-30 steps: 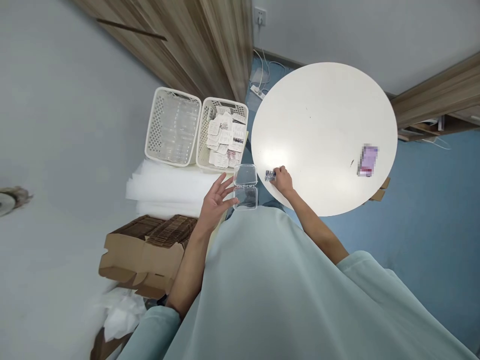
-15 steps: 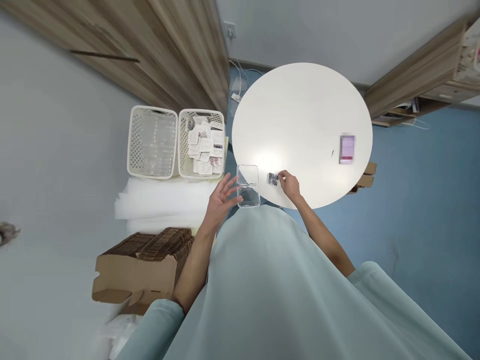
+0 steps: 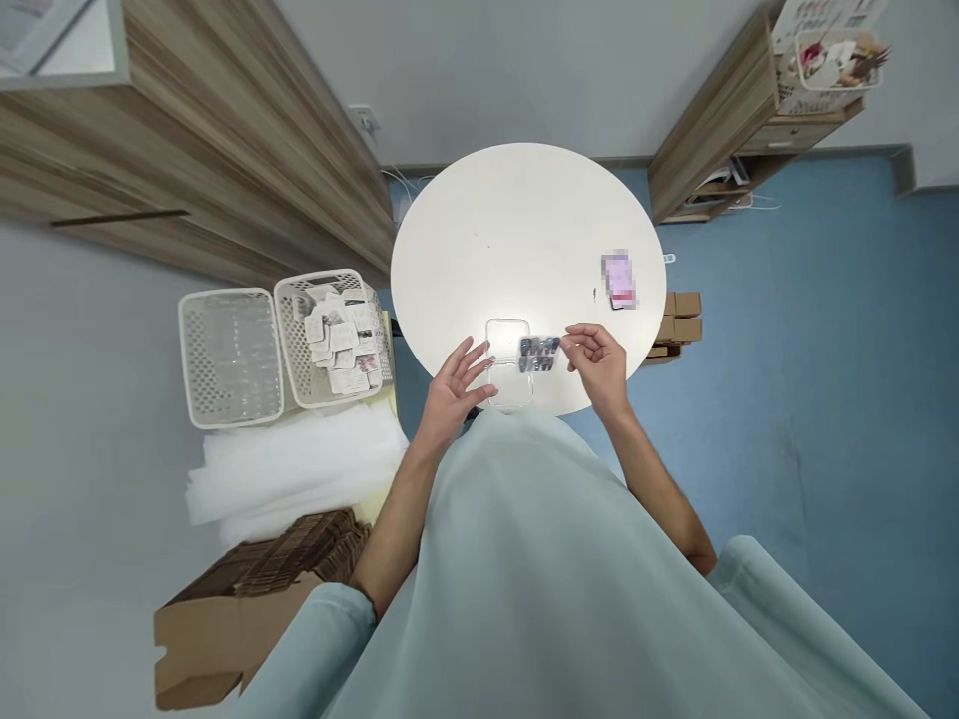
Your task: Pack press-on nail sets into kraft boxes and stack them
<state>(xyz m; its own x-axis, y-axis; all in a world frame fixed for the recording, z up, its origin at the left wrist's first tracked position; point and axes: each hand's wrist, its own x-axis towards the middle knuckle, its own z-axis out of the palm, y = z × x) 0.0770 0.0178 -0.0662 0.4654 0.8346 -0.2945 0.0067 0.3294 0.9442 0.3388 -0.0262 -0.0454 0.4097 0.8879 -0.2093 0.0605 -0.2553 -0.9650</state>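
while the left hand (image 3: 448, 395) holds a clear case (image 3: 507, 361), the right hand (image 3: 601, 371) pinches a dark-spotted sheet (image 3: 537, 353) between both hands.

The box (image 3: 507, 361) looks like clear, shiny plastic. The worktop (image 3: 539, 215) is smooth and shiny, the shirt (image 3: 554, 569) dull cloth, the cupboard (image 3: 247, 165) streaky wood.

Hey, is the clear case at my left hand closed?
No, the clear case at your left hand is open, its two halves spread apart along the hinge.
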